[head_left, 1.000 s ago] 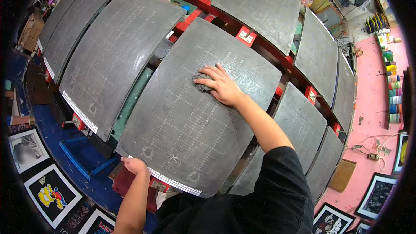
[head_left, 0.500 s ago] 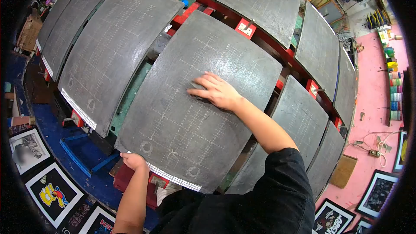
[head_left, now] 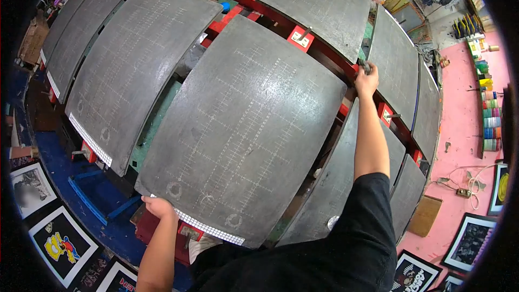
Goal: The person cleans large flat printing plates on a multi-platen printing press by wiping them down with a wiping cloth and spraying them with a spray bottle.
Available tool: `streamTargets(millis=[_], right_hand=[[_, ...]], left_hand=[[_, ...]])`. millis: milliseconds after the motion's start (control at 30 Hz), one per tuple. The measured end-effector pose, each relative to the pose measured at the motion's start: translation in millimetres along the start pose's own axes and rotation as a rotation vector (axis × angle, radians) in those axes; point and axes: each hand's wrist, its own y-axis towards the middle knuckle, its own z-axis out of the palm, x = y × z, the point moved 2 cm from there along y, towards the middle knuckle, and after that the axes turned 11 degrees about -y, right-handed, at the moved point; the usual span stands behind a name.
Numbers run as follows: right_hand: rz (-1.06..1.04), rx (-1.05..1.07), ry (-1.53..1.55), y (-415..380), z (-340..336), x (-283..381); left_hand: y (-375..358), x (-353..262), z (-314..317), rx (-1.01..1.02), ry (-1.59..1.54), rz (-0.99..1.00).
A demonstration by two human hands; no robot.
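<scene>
One pair of bare hands, black short sleeves, arms reaching over several dark grey boards set on a red frame [head_left: 338,66].

Item: right hand [head_left: 367,81], arm extended, beyond the far right corner of the middle board [head_left: 243,124]. Grip closed on a dark grey wad [head_left: 365,67], which shows beyond the fingers, over or near the red frame where the far board [head_left: 319,8] and the right-hand far board [head_left: 394,59] come close together. Whether the wad touches anything below cannot be told.

Item: left hand [head_left: 158,207], at the near left corner of the middle board, touching its edge. How its fingers close cannot be told; part of the hand is hidden.

Item: middle board, marked with pale ruled lines and dotted rows, ring marks towards the near edge, a shine on its upper part. Along the near edge, a white checkered strip [head_left: 211,228].

Item: left neighbouring board [head_left: 143,65], similarly marked, with its own checkered strip.

Item: small round pale object [head_left: 332,221], beside the right sleeve.

Item: blue frame [head_left: 89,204], lower left, near framed pictures [head_left: 64,246].

Item: brown panel [head_left: 425,216] on the pink area [head_left: 454,113], right; a row of coloured containers [head_left: 491,121] beyond it.
</scene>
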Motion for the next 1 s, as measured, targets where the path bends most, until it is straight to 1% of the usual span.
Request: streamTargets(millis=[33,67,100,133,167,200,233,267,300,333,400,433,500,533,600,633,700,733,800,867,900,933,1000], right_hand=[[-0.113,-0.032,-0.058,9,-7,13],[-0.177,-0.091,-0.109,30,1,13],[-0.144,-0.09,-0.142,48,11,10],[-0.117,-0.084,-0.174,61,11,21],[-0.061,-0.043,-0.167,73,15,30],[-0.071,-0.038,-0.223,80,19,41],[-0.072,0.047,-0.191,88,29,46],[-0.069,0.132,-0.166,94,39,43],[-0.102,0.192,-0.195,96,52,41],[-0.165,0.268,-0.266,88,61,45],[-0.54,0.272,-0.208,44,43,68],[-0.54,0.271,-0.211,38,33,64],[-0.349,0.559,0.276,25,17,52],[-0.353,0.56,0.271,21,7,48],[-0.102,0.292,0.551,25,-11,37],[-0.105,0.293,0.549,33,-7,26],[-0.107,0.044,0.267,48,3,-5],[-0.133,0.042,0.185,26,-8,20],[-0.189,-0.022,0.086,37,38,-15],[-0.172,-0.097,-0.04,21,55,0],[-0.207,-0.041,-0.08,8,51,21],[-0.295,-0.047,-0.099,-4,46,41],[-0.194,0.024,-0.104,-6,36,57]], left_hand=[[-4,-8,-4,0.028,0.016,0.014],[-7,-10,-2,0.056,0.027,0.028],[-3,-4,-2,0.022,0.015,0.082],[-2,-4,-5,0.095,-0.003,0.059],[4,3,-5,0.128,-0.1,0.041],[9,11,-6,0.156,-0.196,0.027],[7,9,-5,0.136,-0.207,0.026],[2,2,-8,0.101,-0.111,0.041],[-1,-2,-8,0.07,-0.014,0.055],[4,5,-9,0.066,-0.008,0.056],[19,19,-11,0.096,-0.048,0.071],[18,17,-9,0.099,-0.047,0.068],[11,12,-9,0.074,-0.044,0.041],[4,6,-8,0.075,-0.044,0.034],[-7,-5,-6,0.058,-0.072,-0.026],[-7,-5,-5,0.057,-0.073,-0.03],[-8,-5,-6,0.098,-0.101,-0.018],[-6,-5,-4,0.103,-0.108,-0.019],[-4,-1,-7,0.145,-0.111,0.008],[-4,-1,-2,0.117,-0.088,0.023],[-5,-2,-5,0.084,-0.06,0.038],[-9,-7,-3,0.082,-0.071,0.036],[-19,-17,-3,0.11,-0.122,0.001]])
